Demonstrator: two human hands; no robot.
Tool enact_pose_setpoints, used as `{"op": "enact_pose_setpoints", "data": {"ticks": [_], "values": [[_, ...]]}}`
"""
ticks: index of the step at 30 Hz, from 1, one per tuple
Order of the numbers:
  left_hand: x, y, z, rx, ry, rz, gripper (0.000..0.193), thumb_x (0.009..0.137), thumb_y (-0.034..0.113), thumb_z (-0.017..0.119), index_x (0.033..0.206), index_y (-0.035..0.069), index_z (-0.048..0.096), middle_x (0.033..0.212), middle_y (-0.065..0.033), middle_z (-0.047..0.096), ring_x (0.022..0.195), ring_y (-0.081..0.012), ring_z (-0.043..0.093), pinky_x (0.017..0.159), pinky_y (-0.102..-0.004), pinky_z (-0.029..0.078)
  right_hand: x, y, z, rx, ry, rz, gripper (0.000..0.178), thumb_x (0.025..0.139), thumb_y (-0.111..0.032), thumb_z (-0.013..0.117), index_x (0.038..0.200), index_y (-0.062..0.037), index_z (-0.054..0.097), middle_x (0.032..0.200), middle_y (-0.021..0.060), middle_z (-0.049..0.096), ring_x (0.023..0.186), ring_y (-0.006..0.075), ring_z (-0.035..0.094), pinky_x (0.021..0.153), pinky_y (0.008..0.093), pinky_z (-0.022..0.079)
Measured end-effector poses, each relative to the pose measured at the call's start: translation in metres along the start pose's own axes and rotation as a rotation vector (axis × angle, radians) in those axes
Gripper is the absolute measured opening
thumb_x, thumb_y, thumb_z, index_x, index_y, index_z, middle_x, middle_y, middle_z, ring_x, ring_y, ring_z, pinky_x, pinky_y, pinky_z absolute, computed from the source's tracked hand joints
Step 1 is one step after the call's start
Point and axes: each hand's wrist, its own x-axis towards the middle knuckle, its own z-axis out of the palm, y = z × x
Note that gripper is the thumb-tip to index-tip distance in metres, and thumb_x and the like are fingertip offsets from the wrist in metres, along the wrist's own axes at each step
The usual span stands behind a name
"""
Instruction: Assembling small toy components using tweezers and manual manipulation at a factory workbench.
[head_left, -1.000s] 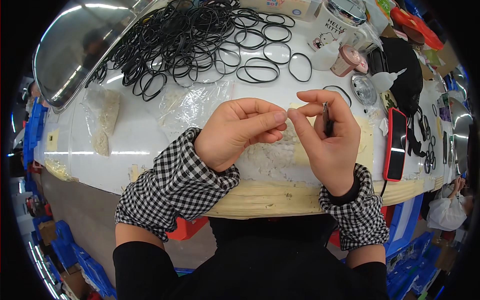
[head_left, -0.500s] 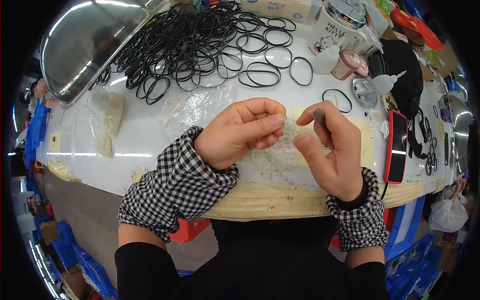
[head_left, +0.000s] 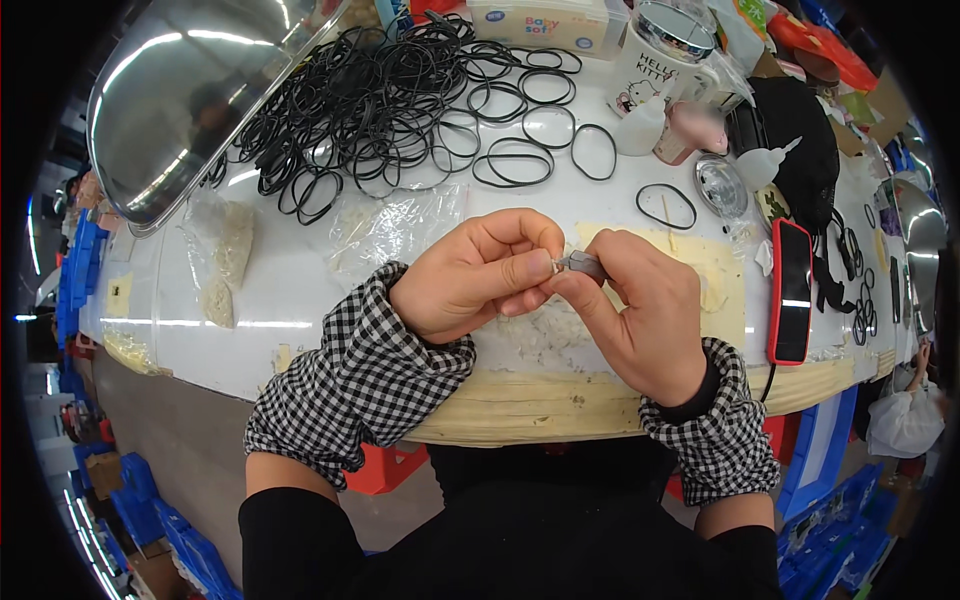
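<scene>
Over the table's near side, my left hand [head_left: 480, 272] is closed, with thumb and index finger pinching a small pale piece [head_left: 556, 267]. My right hand [head_left: 645, 310] meets it there, its thumb and bent index finger closed together. A small grey, wedge-shaped thing [head_left: 585, 264] shows at the right fingertips, pointing at the pale piece. Whether it is gripped or worn on a finger, I cannot make out. Beneath both hands lies a scatter of small whitish bits [head_left: 545, 335], partly hidden by them. Black-and-white checked sleeve covers are on both forearms.
A heap of black rubber rings [head_left: 370, 100] fills the far left, beside a shiny metal lid [head_left: 195, 110]. Bags of pale bits [head_left: 230, 260] and clear plastic [head_left: 390, 225] lie nearer. A mug [head_left: 650, 75], squeeze bottles and a red-cased phone [head_left: 792, 292] stand or lie at right.
My right hand has come in to the left and closed its fingers at the left fingertips. The left hand keeps its pinch, nearly in place. The view has shifted slightly.
</scene>
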Motion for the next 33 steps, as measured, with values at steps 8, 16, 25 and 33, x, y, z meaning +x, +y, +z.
{"op": "enact_pose_setpoints", "data": {"ticks": [8,16,25,33], "values": [[0.0,-0.003,-0.002,-0.005,-0.032,0.009,0.011,0.096,0.013,0.052,0.1,0.003,0.053,0.079,-0.0005,0.054,0.063,-0.0049,0.045,0.055,-0.0166,0.038,0.001,-0.002,-0.001,0.009,-0.009,0.0,0.031,0.083,-0.031,0.067,0.068,-0.0078,0.053,0.057,0.0024,0.05,0.048,0.0179,0.051,0.043,0.03,0.036],[-0.001,-0.002,-0.002,-0.013,-0.06,0.008,0.011,0.096,0.013,0.052,0.1,0.003,0.054,0.079,0.0,0.054,0.066,-0.0044,0.049,0.055,-0.0161,0.039,-0.001,-0.004,-0.004,0.017,-0.034,-0.002,0.03,0.083,-0.029,0.067,0.068,-0.0078,0.053,0.056,0.0022,0.051,0.046,0.0178,0.05,0.041,0.0298,0.036],[-0.002,-0.002,-0.003,0.005,-0.05,0.009,0.011,0.095,0.012,0.053,0.1,0.003,0.054,0.079,0.0004,0.055,0.066,-0.0041,0.049,0.056,-0.0163,0.039,0.0,-0.007,-0.007,0.016,-0.066,-0.001,0.028,0.083,-0.027,0.067,0.068,-0.0078,0.055,0.055,0.0024,0.052,0.045,0.0172,0.051,0.04,0.0284,0.036],[0.0,0.001,-0.002,0.04,0.048,0.011,0.013,0.095,0.014,0.054,0.1,0.002,0.054,0.08,-0.0003,0.056,0.066,-0.0035,0.049,0.057,-0.0162,0.039,0.0,-0.013,-0.013,0.124,-0.096,-0.047,0.024,0.075,-0.023,0.075,0.073,-0.0065,0.057,0.059,0.0029,0.052,0.048,0.0169,0.052,0.043,0.027,0.039]]}}
